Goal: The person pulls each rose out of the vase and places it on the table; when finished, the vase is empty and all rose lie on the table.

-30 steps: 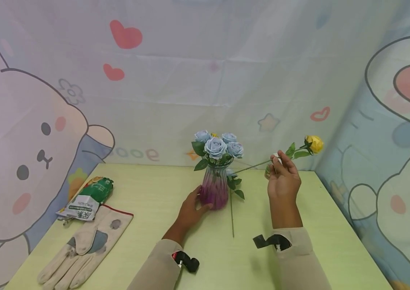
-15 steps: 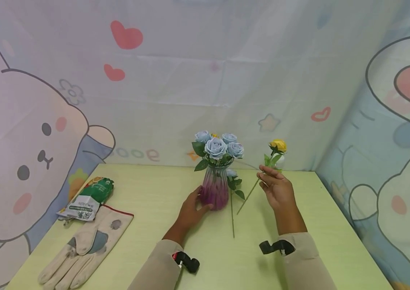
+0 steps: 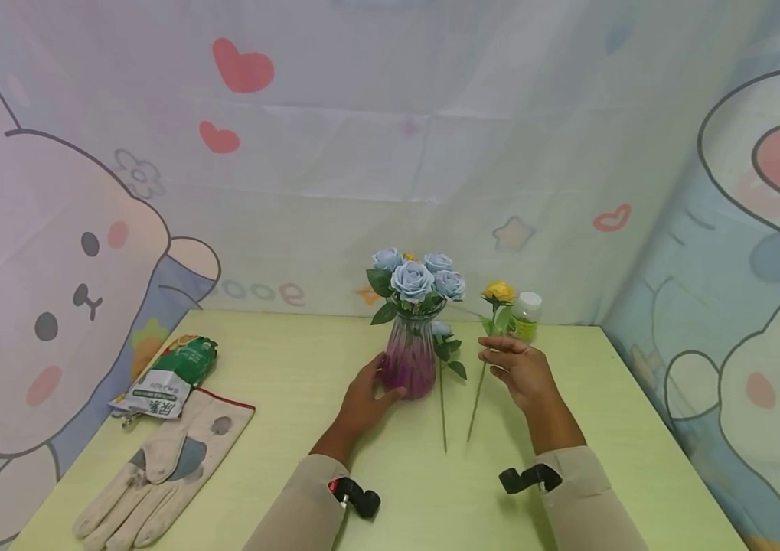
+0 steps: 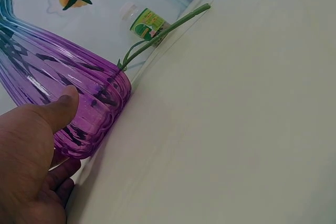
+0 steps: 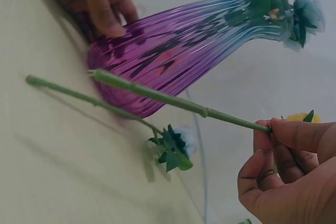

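Note:
A ribbed glass vase [image 3: 409,363], purple below and clear-blue above, stands upright on the table with several pale blue roses [image 3: 412,282] in it. My left hand [image 3: 360,402] grips its base, thumb on the near side in the left wrist view. To the right of the vase, my right hand [image 3: 519,373] pinches the stem of a yellow rose [image 3: 498,291] between thumb and fingertips. The bare lower stem [image 5: 157,96] slants down toward the vase base in the right wrist view. Beside the vase, a single blue rose [image 5: 181,142] lies on the table, stem toward me.
A small clear bottle [image 3: 526,317] with a white cap and green label stands behind my right hand. At the table's left lie a green and white packet [image 3: 169,379] and a pale work glove [image 3: 169,467]. A cartoon-print cloth [image 3: 334,176] hangs behind the table [image 3: 307,474].
My right hand has moved left and down, turning the yellow rose from nearly level to upright, bloom on top. The bottle behind has come into view. My left hand stays on the vase.

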`<action>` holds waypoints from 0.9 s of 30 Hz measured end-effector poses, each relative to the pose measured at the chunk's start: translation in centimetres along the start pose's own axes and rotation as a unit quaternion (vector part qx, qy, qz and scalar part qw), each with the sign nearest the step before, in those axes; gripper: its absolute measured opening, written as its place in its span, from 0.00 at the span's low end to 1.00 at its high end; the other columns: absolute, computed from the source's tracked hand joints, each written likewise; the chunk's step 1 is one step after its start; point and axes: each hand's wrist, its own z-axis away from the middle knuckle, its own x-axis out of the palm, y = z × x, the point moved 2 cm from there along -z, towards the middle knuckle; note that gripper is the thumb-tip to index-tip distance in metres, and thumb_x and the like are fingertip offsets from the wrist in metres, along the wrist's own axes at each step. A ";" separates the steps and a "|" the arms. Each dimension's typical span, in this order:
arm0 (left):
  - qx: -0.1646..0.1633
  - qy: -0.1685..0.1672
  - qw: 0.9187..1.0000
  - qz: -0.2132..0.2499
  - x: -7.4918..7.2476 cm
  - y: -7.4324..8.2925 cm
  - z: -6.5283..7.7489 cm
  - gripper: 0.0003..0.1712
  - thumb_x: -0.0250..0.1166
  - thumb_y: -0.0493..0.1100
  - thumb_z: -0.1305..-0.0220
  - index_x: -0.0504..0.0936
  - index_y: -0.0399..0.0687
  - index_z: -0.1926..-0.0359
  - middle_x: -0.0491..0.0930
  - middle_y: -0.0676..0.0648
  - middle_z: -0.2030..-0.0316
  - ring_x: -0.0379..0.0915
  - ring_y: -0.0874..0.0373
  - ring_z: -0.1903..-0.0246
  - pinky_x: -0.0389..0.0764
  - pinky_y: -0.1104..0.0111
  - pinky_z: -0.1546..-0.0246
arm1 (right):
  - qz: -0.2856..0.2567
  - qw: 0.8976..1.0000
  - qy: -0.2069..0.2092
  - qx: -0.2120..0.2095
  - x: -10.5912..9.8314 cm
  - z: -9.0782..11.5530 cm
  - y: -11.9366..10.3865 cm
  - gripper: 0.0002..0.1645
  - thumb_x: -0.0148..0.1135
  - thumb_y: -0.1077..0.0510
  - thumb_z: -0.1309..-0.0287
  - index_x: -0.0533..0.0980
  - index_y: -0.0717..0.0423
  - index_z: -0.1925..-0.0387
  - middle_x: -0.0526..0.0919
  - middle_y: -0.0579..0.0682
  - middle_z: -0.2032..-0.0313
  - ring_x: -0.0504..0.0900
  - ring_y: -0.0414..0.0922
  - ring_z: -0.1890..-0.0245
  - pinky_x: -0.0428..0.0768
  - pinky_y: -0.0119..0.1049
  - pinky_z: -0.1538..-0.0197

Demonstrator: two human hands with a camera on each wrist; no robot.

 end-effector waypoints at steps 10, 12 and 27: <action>-0.012 -0.004 1.000 0.001 0.0 -0.1 0.0 0.51 0.73 0.52 0.26 0.58 0.39 0.15 0.69 0.34 0.20 0.67 0.35 0.21 0.67 0.41 0.18 | 0.114 0.993 0.011 0.014 -0.1 0.2 1.3 0.18 0.67 0.60 0.24 0.85 0.57 0.37 0.91 0.37 0.47 0.90 0.34 0.53 0.84 0.41 0.39; -0.016 -0.005 1.000 0.001 0.0 0.0 0.0 0.51 0.73 0.52 0.26 0.58 0.40 0.14 0.68 0.34 0.20 0.66 0.35 0.20 0.66 0.41 0.18 | 0.126 0.992 0.015 0.018 -0.3 0.1 1.6 0.18 0.67 0.59 0.24 0.85 0.57 0.37 0.91 0.38 0.47 0.90 0.34 0.53 0.84 0.44 0.37; -0.017 -0.006 1.000 -0.005 0.0 0.0 -0.1 0.51 0.73 0.53 0.26 0.58 0.40 0.14 0.69 0.35 0.20 0.66 0.36 0.20 0.66 0.42 0.17 | 0.153 0.988 0.005 0.014 -1.2 -0.2 3.9 0.19 0.67 0.58 0.24 0.86 0.59 0.37 0.88 0.53 0.37 0.89 0.35 0.52 0.85 0.42 0.37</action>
